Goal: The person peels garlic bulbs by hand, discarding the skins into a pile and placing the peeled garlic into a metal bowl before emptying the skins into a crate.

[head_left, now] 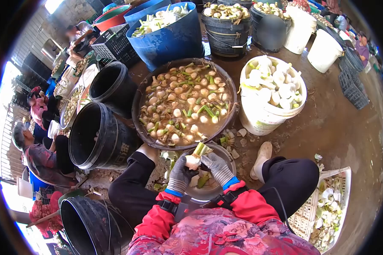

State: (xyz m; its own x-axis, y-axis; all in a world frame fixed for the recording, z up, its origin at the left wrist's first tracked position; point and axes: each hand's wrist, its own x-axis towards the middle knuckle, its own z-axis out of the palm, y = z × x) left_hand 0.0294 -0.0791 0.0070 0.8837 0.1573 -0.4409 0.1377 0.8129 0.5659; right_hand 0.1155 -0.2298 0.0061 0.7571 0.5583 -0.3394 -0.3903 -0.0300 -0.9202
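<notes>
My left hand, in a striped glove with dark fingers, is closed around a garlic bulb. The bulb's cut green stem points up and away from me. Close against its right side is my right hand, also gloved, with its fingers bent and pressed together; what they grip is hidden. Below both hands, between my legs, sits a metal basin with peeled skins and green scraps in it. Just beyond is a wide dark tub of murky water, full of floating garlic bulbs and stem pieces.
A white bucket heaped with garlic stands right of the tub. Black buckets line the left, and a blue barrel of garlic stands behind. A white crate of scraps is at lower right. Other people sit at left.
</notes>
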